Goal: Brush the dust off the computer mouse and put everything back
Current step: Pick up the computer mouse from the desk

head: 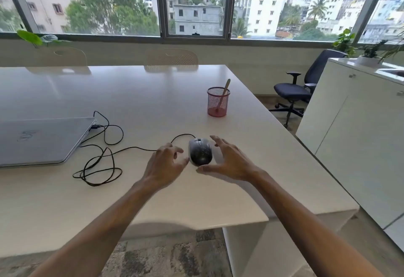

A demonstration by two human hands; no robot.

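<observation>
A black wired computer mouse (200,151) with a dusty, speckled top lies on the white table (153,93). My left hand (166,163) hovers just left of it, fingers spread and empty. On the mouse's right, my right hand (229,160) is also spread and empty, thumb near the mouse's rear. Neither hand clearly touches the mouse. Its black cable (102,163) loops leftward to a closed silver laptop (41,141). A brush with a wooden handle (224,93) stands in a red mesh cup (218,101) beyond the mouse.
The table's right edge runs close to the mouse and cup. A dark office chair (297,93) and a white cabinet (354,136) stand to the right. Two pale chairs sit at the table's far side under the windows.
</observation>
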